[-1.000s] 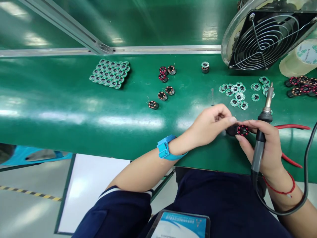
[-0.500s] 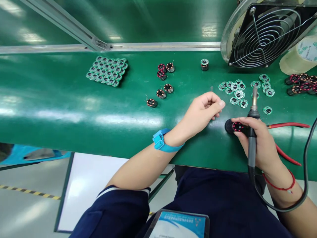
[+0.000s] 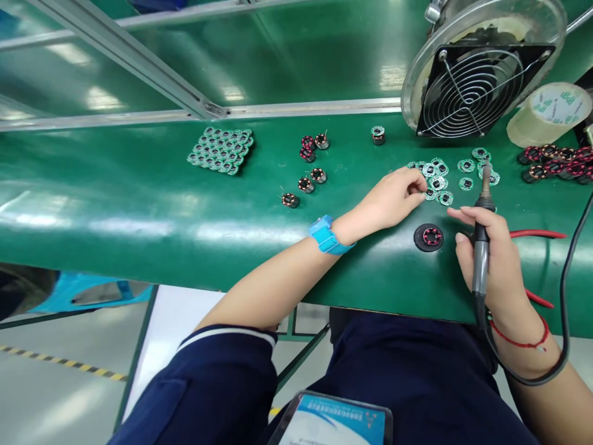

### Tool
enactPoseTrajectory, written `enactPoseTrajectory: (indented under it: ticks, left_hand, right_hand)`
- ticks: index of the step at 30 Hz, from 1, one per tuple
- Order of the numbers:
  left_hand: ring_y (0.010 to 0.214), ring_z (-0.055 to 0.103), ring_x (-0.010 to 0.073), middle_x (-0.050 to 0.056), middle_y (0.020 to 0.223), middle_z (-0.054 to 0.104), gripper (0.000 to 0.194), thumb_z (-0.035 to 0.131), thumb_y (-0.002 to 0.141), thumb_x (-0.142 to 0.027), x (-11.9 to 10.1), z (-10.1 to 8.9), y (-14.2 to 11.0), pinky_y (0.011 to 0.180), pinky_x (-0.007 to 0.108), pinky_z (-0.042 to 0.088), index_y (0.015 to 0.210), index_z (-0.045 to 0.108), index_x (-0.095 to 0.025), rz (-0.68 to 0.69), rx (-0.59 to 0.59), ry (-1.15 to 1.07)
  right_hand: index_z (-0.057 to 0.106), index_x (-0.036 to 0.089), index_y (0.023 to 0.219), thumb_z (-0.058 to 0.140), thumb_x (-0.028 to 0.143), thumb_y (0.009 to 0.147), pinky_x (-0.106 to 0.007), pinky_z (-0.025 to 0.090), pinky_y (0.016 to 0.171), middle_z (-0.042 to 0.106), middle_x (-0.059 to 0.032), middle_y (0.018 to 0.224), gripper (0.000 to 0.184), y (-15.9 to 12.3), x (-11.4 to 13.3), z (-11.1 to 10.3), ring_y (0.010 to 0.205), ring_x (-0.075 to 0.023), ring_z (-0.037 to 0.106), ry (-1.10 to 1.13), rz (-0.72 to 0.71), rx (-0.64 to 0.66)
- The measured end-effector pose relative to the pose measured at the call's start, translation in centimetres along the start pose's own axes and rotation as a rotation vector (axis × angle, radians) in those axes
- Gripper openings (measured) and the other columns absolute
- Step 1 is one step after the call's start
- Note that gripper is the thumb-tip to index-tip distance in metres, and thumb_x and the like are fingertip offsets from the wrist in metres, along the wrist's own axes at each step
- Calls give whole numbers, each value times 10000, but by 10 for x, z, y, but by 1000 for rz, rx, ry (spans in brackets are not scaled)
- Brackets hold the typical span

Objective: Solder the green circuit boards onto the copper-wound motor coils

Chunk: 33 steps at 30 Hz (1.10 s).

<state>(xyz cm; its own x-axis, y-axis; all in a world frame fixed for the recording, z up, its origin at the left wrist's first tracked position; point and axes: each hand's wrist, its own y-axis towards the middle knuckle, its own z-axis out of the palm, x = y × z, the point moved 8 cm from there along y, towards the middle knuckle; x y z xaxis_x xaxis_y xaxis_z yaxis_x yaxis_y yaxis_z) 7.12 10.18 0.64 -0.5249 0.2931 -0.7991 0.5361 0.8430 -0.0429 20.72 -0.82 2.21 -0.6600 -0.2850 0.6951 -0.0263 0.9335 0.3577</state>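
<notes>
My left hand [image 3: 396, 199] is at the edge of a loose group of small round green circuit boards [image 3: 438, 183]. Its thumb and forefinger are slightly apart and curled, with the tips right beside a board; whether they touch it is hard to see. In my right hand [image 3: 503, 259] a soldering iron [image 3: 482, 266] is gripped, tip pointing away from me, while the thumb and forefinger stay spread. Between the hands a black round base [image 3: 421, 243] lies on the bench, bearing a motor stator with red windings [image 3: 432, 236].
Red-handled pliers [image 3: 540, 234] lie partly behind my right hand. A fan [image 3: 467, 99] stands at the back, with a tape roll [image 3: 532, 127] and more stators [image 3: 556, 165] to its right. Several copper-wound stators [image 3: 306, 184] and a block of boards [image 3: 220, 150] sit leftward.
My left hand has moved forward to the loose boards. My right hand has let go of the stator on its base and drawn right, keeping the soldering iron. The view has shifted too.
</notes>
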Motion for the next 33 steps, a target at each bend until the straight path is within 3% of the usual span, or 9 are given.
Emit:
enactPoseTrajectory:
  ticks: [4,7,11,14,18,23,29,33]
  left_hand:
    - [877,535,188,69,945,564,128,603,835,-227,-6,7,15,780,329,422,913,586,-126,-47,-40,322]
    - [853,525,185,69,939,571,124,625,817,-208,-6,10,16,751,323,407,897,581,-124,-89,-38,351]
    - [694,485,103,5,752,559,35,609,799,-132,-3,7,6,670,261,384,799,578,-117,-158,-9,-28]
    - [627,467,74,-23,670,523,87,606,817,-185,-11,14,-9,622,233,381,847,620,-105,-182,151,-391]
    - [647,507,73,-22,697,550,202,625,805,-209,-29,21,-28,647,231,417,980,599,-112,-143,303,-602]
    - [667,536,73,-47,681,545,310,622,800,-171,-34,24,-41,674,224,442,1061,456,-157,-158,244,-736]
    - [702,547,71,-28,763,556,298,608,795,-133,-35,24,-49,692,232,452,1050,457,-152,-160,181,-681]
    - [653,525,69,-42,701,542,238,584,824,-158,-30,16,-47,661,229,439,1033,469,-160,-150,145,-592]
  right_hand:
    - [483,261,1249,558,119,825,-426,500,959,673,-44,1155,453,1,-2,-7,1086,-207,626,33,17,-76]
    - [494,259,1240,550,122,834,-438,516,943,676,-43,1139,432,2,-2,-8,1063,-212,639,31,18,-92]
    - [494,269,1249,557,128,842,-418,539,905,685,-30,1119,435,1,2,-8,1036,-208,647,33,-19,-92]
    - [458,276,1304,586,130,834,-428,534,904,652,-48,1211,508,0,12,-6,1075,-223,628,22,-123,-92]
    - [431,302,1329,574,99,844,-426,522,859,629,-50,1264,544,0,28,1,1111,-234,593,-11,-256,-37]
    - [447,304,1292,627,140,828,-401,503,783,691,-35,1120,524,0,33,-1,950,-226,602,-75,-275,-68]
    - [426,287,1281,708,259,790,-399,475,697,684,-55,967,567,-1,33,-4,832,-241,590,-161,-271,-140]
    - [376,304,1325,706,228,786,-443,491,798,656,-85,1157,636,-2,37,0,1015,-266,609,-100,-307,-75]
